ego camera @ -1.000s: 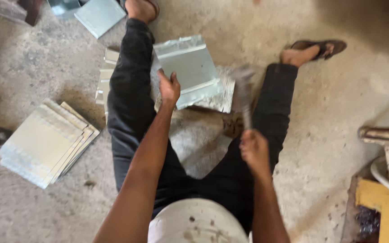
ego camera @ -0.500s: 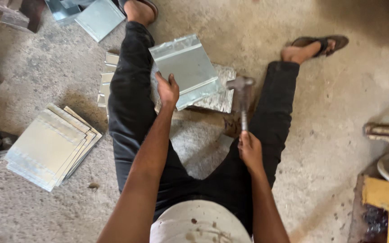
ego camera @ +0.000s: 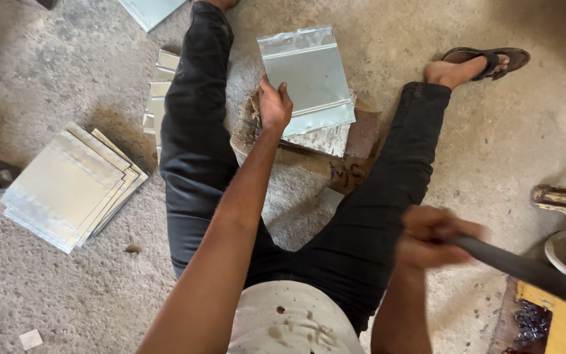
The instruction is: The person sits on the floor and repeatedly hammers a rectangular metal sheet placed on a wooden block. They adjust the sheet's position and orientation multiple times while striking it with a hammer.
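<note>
left hand [ego camera: 274,105] pressing flat silvery sheet-metal panel [ego camera: 309,78] edge on wooden block [ego camera: 355,147]; right hand [ego camera: 430,237] well apart, clenched round blurred dark hammer handle [ego camera: 525,270]

The right hand [ego camera: 437,237] is smeared by motion blur, so its fingers [ego camera: 427,252] cannot be told apart. The dark handle [ego camera: 525,270] gripped in it is cut off by the right edge of the picture, and its head is not seen. The block [ego camera: 309,147] on the floor is largely covered by the metal sheet [ego camera: 308,78] and the left hand [ego camera: 274,105]. A second sheet [ego camera: 150,10] is clipped by the top edge. The stack of sheets [ego camera: 158,85] is partly hidden behind the left leg [ego camera: 194,137].
</note>
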